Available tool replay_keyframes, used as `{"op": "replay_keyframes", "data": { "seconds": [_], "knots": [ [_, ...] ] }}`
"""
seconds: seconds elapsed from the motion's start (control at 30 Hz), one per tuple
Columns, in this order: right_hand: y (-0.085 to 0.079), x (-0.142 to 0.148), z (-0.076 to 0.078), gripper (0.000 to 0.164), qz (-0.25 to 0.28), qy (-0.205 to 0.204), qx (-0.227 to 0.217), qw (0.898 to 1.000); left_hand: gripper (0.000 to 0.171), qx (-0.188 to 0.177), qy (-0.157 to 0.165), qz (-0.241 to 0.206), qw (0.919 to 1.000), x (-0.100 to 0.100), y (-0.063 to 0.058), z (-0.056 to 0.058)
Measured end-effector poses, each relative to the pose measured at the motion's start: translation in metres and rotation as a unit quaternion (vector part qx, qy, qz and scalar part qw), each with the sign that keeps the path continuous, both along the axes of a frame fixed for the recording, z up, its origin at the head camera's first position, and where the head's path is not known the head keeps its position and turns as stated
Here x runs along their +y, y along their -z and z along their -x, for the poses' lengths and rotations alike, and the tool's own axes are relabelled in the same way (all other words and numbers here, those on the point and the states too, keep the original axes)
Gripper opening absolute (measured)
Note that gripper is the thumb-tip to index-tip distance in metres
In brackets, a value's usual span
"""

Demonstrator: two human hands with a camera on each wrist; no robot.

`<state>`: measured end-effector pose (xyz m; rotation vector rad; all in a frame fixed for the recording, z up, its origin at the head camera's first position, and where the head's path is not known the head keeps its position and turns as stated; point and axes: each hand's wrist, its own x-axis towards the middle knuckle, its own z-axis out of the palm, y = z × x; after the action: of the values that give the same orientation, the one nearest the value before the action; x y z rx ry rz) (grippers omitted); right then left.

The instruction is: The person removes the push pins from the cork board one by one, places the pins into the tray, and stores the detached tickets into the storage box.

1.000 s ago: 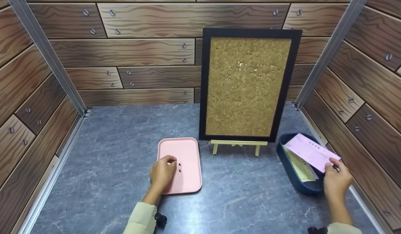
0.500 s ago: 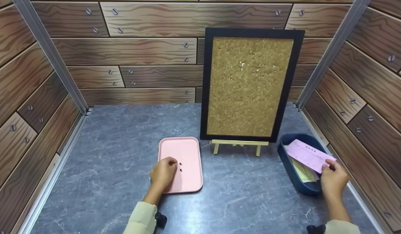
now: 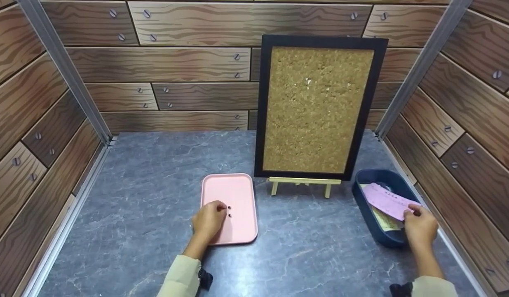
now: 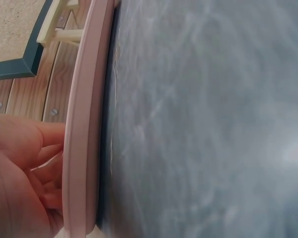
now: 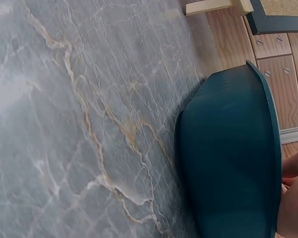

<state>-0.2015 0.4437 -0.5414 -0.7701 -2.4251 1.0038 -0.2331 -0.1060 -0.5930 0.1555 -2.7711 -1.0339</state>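
Observation:
My left hand [image 3: 208,220] is over the pink tray [image 3: 242,189], fingers curled and tips close together beside two small dark round pieces [image 3: 229,211]. Whether anything is between the fingertips cannot be seen. In the left wrist view the tray's rim [image 4: 80,124] hides the tips of the left hand [image 4: 22,178]. At the right, my right hand [image 3: 421,227] pinches one end of a pink printed slip of paper [image 3: 388,202] over the dark blue bin [image 3: 371,218]. A yellow slip [image 3: 385,218] lies inside, partly covered by the pink one.
A black-framed cork board [image 3: 316,111] leans on a small wooden easel [image 3: 304,180] between tray and bin. Wood-patterned walls [image 3: 188,97] surround the grey marbled table [image 3: 155,165] at the back and sides. The bin's outer wall [image 5: 228,153] fills much of the right wrist view.
My right hand has moved a little left and down, lowering the pink slip toward the bin, and the slip bends more. The left hand stays nearly still at the tray.

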Motion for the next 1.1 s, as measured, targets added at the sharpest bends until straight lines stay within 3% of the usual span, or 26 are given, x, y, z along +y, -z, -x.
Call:
{"op": "replay_keyframes", "data": {
  "seconds": [0.2,0.5,0.73,0.93,1.1],
  "knots": [
    [-0.003,0.004,-0.004,0.033,-0.017,-0.010,-0.005,1.000,0.010,0.007,0.001,0.001,1.0000,0.003,0.001,-0.002],
    [-0.009,0.006,-0.014,0.035,0.029,-0.005,0.020,0.999,0.010,0.013,0.007,-0.004,0.9999,0.003,-0.001,-0.003],
    [-0.014,-0.003,-0.019,0.039,0.007,0.006,0.018,1.000,0.010,0.008,-0.006,-0.006,0.9999,0.001,-0.006,-0.008],
    [-0.030,-0.030,-0.013,0.039,-0.045,-0.023,0.089,0.995,0.022,0.042,-0.024,0.006,0.9988,0.010,-0.016,-0.010],
    [-0.038,-0.061,-0.003,0.039,-0.061,-0.085,0.146,0.984,0.040,0.068,0.006,0.027,0.9973,0.020,-0.025,-0.012]
  ]
}}
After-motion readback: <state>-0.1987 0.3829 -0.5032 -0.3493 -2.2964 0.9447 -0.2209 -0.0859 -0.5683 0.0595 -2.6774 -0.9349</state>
